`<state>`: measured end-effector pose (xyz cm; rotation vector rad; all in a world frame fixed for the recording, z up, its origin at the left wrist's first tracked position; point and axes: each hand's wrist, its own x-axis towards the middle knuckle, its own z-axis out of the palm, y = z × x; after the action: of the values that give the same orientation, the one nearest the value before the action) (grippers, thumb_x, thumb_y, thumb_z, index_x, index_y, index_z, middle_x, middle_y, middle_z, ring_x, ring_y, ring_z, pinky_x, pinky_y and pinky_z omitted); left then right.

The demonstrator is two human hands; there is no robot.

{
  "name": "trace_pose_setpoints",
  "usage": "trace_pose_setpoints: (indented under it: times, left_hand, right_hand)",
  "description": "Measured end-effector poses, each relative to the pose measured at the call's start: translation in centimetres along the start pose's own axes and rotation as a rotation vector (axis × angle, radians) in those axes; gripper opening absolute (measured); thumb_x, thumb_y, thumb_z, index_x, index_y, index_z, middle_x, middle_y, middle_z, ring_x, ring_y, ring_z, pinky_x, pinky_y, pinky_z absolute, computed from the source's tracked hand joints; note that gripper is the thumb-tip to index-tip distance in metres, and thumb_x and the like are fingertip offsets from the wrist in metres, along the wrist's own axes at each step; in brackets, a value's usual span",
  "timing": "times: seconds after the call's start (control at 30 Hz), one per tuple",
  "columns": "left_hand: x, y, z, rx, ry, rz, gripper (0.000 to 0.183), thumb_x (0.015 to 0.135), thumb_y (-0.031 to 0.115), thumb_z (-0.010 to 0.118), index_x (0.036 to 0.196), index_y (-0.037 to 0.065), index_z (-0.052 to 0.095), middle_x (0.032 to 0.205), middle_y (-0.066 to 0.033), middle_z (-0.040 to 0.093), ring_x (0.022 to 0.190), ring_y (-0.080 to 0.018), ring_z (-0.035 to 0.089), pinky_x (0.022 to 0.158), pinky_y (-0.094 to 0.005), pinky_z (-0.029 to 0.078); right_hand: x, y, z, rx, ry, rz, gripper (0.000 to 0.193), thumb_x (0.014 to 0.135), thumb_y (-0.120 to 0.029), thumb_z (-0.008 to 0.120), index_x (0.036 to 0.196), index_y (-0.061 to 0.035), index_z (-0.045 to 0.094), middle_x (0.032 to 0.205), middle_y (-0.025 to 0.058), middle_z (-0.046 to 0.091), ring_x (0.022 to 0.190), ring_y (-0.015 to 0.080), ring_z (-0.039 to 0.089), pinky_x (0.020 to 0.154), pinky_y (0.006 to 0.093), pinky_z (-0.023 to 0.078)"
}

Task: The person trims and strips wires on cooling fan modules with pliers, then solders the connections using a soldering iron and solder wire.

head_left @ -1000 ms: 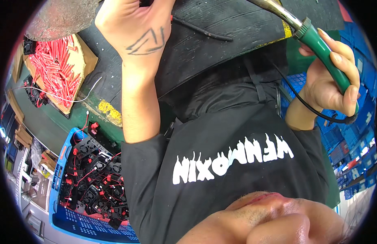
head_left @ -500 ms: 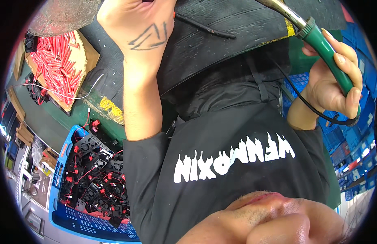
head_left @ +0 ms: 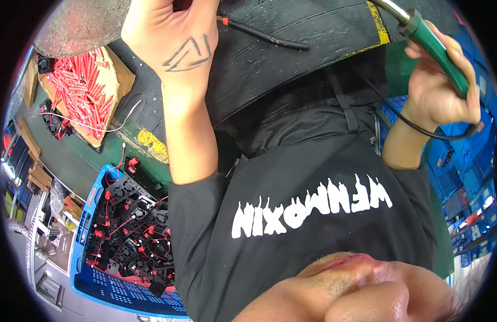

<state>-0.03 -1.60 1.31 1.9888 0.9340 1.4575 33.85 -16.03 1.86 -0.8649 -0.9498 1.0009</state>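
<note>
In my right hand (head_left: 447,88) is a soldering iron (head_left: 439,56), its green handle wrapped by my fingers. The iron's metal shaft runs up and left past the top edge, so its tip is out of sight. A black cord loops from the handle's lower end. My left hand (head_left: 170,40) is over the black work surface (head_left: 291,64) at the top, with pen lines drawn on its back. The upper edge cuts off its fingers, so whether they hold anything is hidden. Right of that hand lies a thin black rod-like piece (head_left: 264,36) with an orange band.
At the left, a cardboard tray (head_left: 122,80) holds many red tube-like pieces (head_left: 82,88). Below it, a blue crate (head_left: 79,257) contains black fan-like parts (head_left: 135,236) with red wires. A grey rounded object (head_left: 82,27) fills the upper left. Blue bins (head_left: 452,177) stand right.
My right hand and the soldering iron have moved slightly right, the iron's shaft drawing up toward the top edge. My left hand has shifted a little left and its wrist has turned slightly.
</note>
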Motion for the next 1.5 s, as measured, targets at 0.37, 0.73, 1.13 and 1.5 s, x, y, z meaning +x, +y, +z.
trace_pose_setpoints:
  times: [0.37,0.73,1.13,1.5]
  left_hand:
    - [0.1,-0.1,-0.3,0.047,-0.04,0.007,0.012,0.087,-0.006,0.077,0.098,-0.005,0.072,0.088,-0.0049,0.066,0.078,-0.0095,0.059,0.071,-0.0214,0.047]
    - [-0.3,-0.7,-1.1,0.032,-0.098,-0.04,0.021,0.084,-0.009,0.079,0.104,-0.002,0.076,0.099,-0.013,0.07,0.083,-0.0165,0.068,0.078,-0.0257,0.055]
    - [-0.2,-0.1,-0.7,-0.101,-0.072,-0.183,0.015,0.084,-0.014,0.076,0.097,-0.007,0.072,0.104,-0.0147,0.069,0.09,-0.0163,0.069,0.083,-0.026,0.057]
    - [-0.3,-0.4,-1.3,-0.176,-0.08,-0.235,0.013,0.087,-0.012,0.073,0.099,-0.009,0.07,0.105,-0.019,0.071,0.092,-0.0191,0.071,0.084,-0.0285,0.058]
  right_hand:
    - [3.0,4.9,0.9,0.074,0.478,0.242,0.048,0.102,-0.043,0.045,0.106,-0.0028,0.07,0.101,0.0194,0.074,0.072,0.0293,0.071,0.062,0.0346,0.061]
    - [3.7,6.1,2.0,0.255,0.434,0.164,0.052,0.103,-0.045,0.041,0.106,-0.0008,0.07,0.099,0.0234,0.075,0.071,0.0308,0.073,0.061,0.0356,0.061]
    - [3.7,5.9,2.0,0.231,0.332,0.144,0.057,0.105,-0.046,0.037,0.108,0.0022,0.068,0.105,0.0292,0.073,0.071,0.0319,0.075,0.061,0.0354,0.064]
    - [3.6,5.5,3.1,0.125,0.323,0.13,0.056,0.106,-0.046,0.036,0.107,0.0018,0.066,0.105,0.0287,0.073,0.07,0.0308,0.075,0.06,0.0346,0.064]
